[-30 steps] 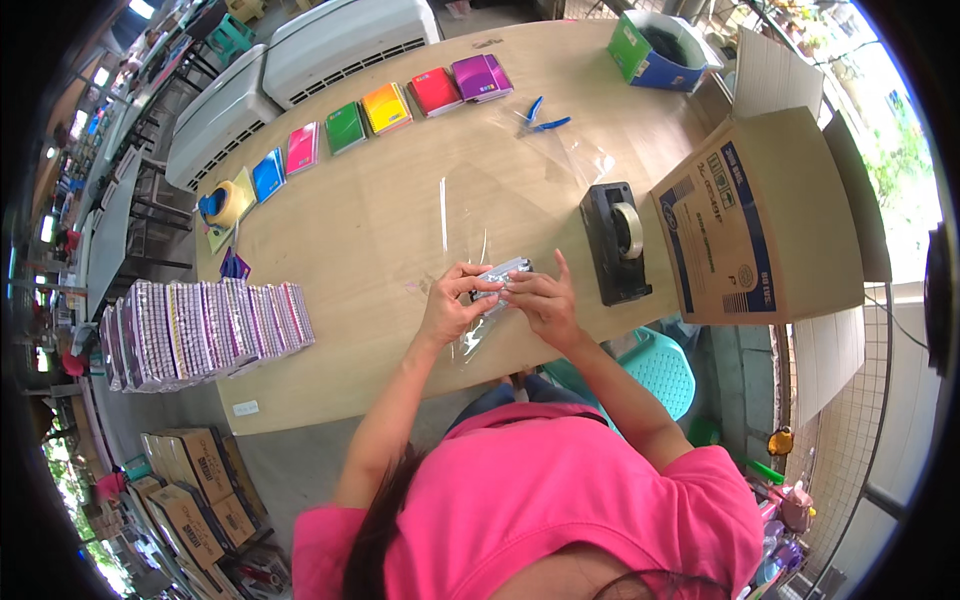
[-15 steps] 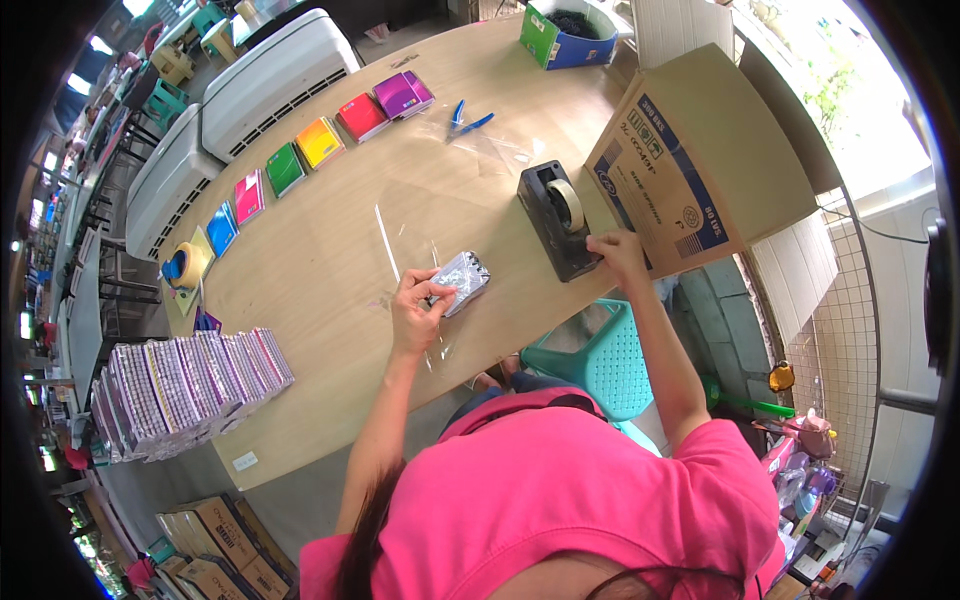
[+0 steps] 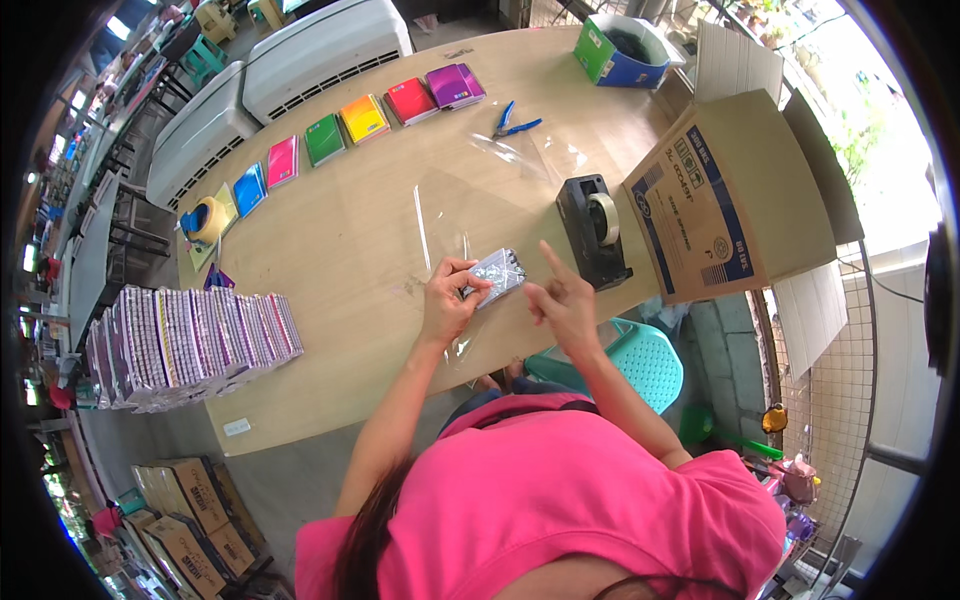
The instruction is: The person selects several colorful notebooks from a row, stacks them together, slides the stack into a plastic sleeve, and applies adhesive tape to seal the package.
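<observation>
My left hand (image 3: 449, 302) pinches the near left side of a small spiral notebook bundle (image 3: 498, 274) in clear plastic, with dark coils at its far right corner. The bundle is at the table's near edge. Just right of it my right hand (image 3: 566, 308) is raised, index finger stretched out and the other fingers loosely bent. Any bit of tape on that finger is too small to make out. Beyond the right hand stands a black tape dispenser (image 3: 585, 235) with a roll of clear tape (image 3: 603, 219). Clear plastic sheets (image 3: 450, 210) lie beyond the bundle.
Stacks of coloured notebooks (image 3: 363, 119) line the far side. Blue-handled pliers (image 3: 515, 127) lie near them. A large cardboard box (image 3: 700, 215) stands right, a green-blue box (image 3: 630, 65) behind. Wrapped notebooks (image 3: 195, 345) fill the left corner; a teal stool (image 3: 640, 365) is below the table.
My right hand has left the near end of the tape dispenser and moved left toward the bundle, index finger extended. My left hand still holds the bundle. The view has shifted slightly.
</observation>
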The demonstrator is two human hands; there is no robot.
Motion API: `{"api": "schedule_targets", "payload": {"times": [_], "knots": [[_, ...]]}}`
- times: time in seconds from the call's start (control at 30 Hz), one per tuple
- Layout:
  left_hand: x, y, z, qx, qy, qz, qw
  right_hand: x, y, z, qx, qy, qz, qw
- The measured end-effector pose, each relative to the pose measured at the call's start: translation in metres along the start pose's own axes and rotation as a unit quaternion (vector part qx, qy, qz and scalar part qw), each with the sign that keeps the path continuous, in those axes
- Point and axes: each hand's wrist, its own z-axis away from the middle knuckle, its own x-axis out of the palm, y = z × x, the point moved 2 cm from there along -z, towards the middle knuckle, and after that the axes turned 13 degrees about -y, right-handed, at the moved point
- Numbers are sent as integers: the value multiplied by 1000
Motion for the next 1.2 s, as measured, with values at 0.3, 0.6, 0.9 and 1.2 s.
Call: {"api": "schedule_targets", "payload": {"times": [0.3,0.6,0.9,1.2], "knots": [[3,-1,-1,-20,-13,22,999,11,52,-20,-22,52,38,998],[-17,-35,7,-18,-75,154,985,-8,65,-25,-187,39,387,902],[22,-87,98,-17,-30,-375,927,11,-66,-39,-177,-211,382,882],[30,-92,99,-104,-84,-375,917,332,-246,-36,-584,-338,167,719]]}}
